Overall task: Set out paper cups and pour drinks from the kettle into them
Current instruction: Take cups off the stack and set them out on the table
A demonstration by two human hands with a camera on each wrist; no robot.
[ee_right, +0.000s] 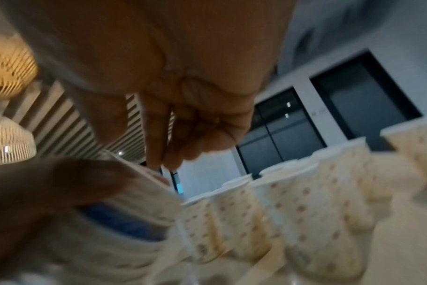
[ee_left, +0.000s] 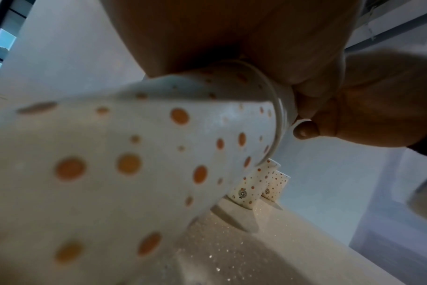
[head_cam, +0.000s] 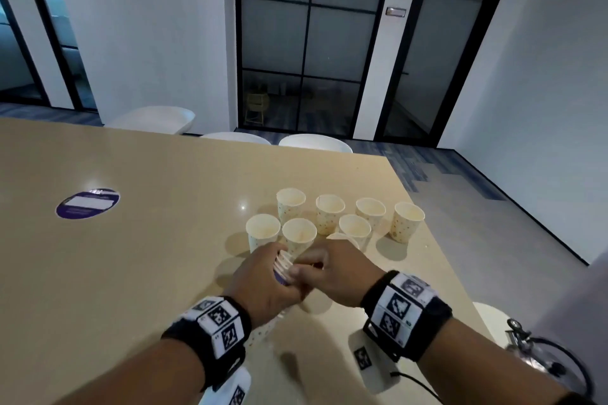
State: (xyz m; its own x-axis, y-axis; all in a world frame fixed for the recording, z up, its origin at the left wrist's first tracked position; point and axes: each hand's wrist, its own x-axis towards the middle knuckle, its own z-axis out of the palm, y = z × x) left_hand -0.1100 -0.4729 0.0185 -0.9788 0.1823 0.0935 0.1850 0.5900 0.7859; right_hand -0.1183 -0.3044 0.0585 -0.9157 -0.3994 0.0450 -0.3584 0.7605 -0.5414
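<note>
**Operator:** At the near right part of the worktop (head_cam: 164,240) I have both hands together. My left hand (head_cam: 263,279) has its fingers (head_cam: 269,251) curled round a nested stack of cups (head_cam: 283,268), held tilted with the rims pointing away from me. My right hand (head_cam: 332,273) meets it at the rim end; its fingers (head_cam: 309,265) pinch at the topmost rim, as far as the blurred right wrist view lets me judge.

**Observer:** And the cups already out?

**Operator:** Eight spotted paper cups (head_cam: 329,210) stand upright just beyond my hands, in two rough rows. Four are in the far row. The near row sits right in front of my knuckles, and one cup there is partly hidden behind my right hand. All the ones I can see into look dry inside.

**Observer:** Where is the kettle?

**Operator:** The kettle (head_cam: 543,355) is at the lower right edge of the head view, beside my right forearm, well apart from the cups. Only part of it shows.

**Observer:** Anything else on the surface?

**Operator:** A round purple sticker (head_cam: 88,204) to the far left. White chairs (head_cam: 316,143) stand along the far edge.
</note>
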